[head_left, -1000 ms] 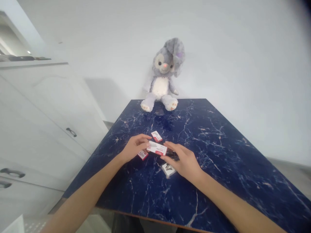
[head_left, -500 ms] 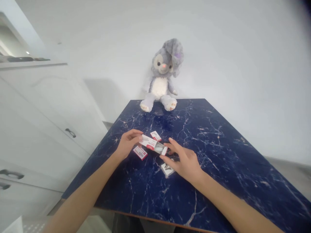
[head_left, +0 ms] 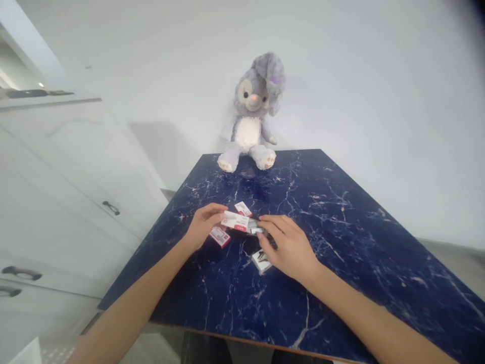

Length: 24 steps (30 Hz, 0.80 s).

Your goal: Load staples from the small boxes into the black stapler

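My left hand point(head_left: 202, 226) pinches the left end of a small white-and-red box point(head_left: 235, 221), held tilted just over the table. An inner tray point(head_left: 255, 229) sticks out of the box's right end, with grey metallic pieces in it that look like staples. The thumb and fingers of my right hand point(head_left: 290, 245) close around the tray's outer end, partly covering it. Below my left hand lies a second white-and-red box point(head_left: 220, 236). Another small one point(head_left: 243, 209) lies just beyond the held box. Beside my right thumb is a white box point(head_left: 261, 261) with a dark picture on top.
A grey plush rabbit point(head_left: 250, 116) sits at the far end of the dark blue marbled table point(head_left: 341, 242), against the white wall point(head_left: 359, 91). White cabinets point(head_left: 68, 187) with dark handles stand to the left.
My right hand has turned over the box's open end, its fingers now reaching across the tray. The held box has levelled a little, and less of the tray shows.
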Available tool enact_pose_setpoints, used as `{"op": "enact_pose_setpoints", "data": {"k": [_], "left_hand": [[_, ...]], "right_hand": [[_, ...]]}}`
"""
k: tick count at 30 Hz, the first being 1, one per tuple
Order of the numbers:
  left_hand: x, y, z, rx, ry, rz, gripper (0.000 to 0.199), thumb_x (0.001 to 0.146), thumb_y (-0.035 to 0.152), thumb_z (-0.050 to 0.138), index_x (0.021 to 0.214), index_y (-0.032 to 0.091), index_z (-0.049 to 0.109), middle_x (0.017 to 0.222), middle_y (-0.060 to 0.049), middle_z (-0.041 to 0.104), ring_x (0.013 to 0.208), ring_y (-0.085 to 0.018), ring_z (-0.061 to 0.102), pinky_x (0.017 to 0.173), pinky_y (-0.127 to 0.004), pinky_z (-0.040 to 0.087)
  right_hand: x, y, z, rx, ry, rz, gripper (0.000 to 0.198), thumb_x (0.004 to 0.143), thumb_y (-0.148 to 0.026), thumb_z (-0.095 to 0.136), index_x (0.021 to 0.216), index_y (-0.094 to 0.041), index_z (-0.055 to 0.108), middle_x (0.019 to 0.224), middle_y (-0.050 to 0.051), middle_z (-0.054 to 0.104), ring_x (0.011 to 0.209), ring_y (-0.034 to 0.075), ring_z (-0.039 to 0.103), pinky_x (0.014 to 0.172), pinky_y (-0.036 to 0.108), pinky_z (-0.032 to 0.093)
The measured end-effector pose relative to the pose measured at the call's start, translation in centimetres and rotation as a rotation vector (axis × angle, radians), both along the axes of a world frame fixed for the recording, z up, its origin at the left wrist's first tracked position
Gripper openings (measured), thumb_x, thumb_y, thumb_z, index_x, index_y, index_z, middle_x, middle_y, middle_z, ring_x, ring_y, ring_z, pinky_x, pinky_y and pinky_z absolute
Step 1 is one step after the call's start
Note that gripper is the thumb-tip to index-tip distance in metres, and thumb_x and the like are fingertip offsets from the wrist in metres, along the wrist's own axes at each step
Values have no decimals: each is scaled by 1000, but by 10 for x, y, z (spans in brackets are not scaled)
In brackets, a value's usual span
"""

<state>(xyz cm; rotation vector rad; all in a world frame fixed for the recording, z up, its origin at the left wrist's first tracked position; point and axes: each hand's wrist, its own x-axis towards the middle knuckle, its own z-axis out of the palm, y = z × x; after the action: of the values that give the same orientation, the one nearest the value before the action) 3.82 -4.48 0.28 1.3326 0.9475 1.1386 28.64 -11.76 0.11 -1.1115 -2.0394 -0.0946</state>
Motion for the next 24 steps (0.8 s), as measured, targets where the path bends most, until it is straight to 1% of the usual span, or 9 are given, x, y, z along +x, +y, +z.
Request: {"op": "enact_pose_setpoints", "data": {"k": [3,8,11,14,16,21,24], "left_hand": [[0,1,0,-3,-8,-22,22,76,30,75,93,18,70,81,-1,71,66,-14,64,61,-25,54],[0,1,-4,14,90,-51,24,78,32,74,96,18,69,86,-3,71,70,-14,64,62,-24,54],[1,-2,-4,21,121,-91,24,79,33,73,97,17,69,85,-2,71,69,-14,64,63,-24,54],[3,-4,-2,37,147,-91,23,78,32,74,95,17,70,83,-2,71,68,-13,64,64,-23,52],[3,-4,0,40,159,-87,22,77,31,75,94,18,70,82,-2,71,68,-13,64,64,-23,52],[4,-2,1,-26,79,-54,26,76,34,75,94,17,69,79,-2,71,60,-13,63,59,-25,53],[4,0,0,-58,2,-21,27,75,34,75,95,17,68,78,-2,70,62,-14,64,60,-26,54]], "right_hand": [[-1,0,0,-29,25,3,29,91,-17,53,116,-21,65,117,10,66,104,26,60,92,45,51],[-4,-2,0,-39,-31,-7,37,87,-12,52,120,-23,64,119,9,65,107,27,56,92,47,48],[-4,-2,0,-29,-69,-36,29,89,-14,54,114,-23,67,115,9,65,105,28,55,89,46,47],[-5,-2,0,-11,-105,-37,18,92,-17,55,105,-22,67,112,9,66,105,28,55,90,47,46],[-6,-2,1,-12,-112,-26,17,93,-17,54,104,-21,66,111,9,66,106,28,55,92,47,45],[-1,1,4,-8,-32,-50,18,96,-20,50,109,-19,62,109,11,66,103,28,58,89,45,46],[7,2,8,20,99,-107,18,97,-25,49,110,-21,61,102,10,68,96,27,61,85,44,49]]}}
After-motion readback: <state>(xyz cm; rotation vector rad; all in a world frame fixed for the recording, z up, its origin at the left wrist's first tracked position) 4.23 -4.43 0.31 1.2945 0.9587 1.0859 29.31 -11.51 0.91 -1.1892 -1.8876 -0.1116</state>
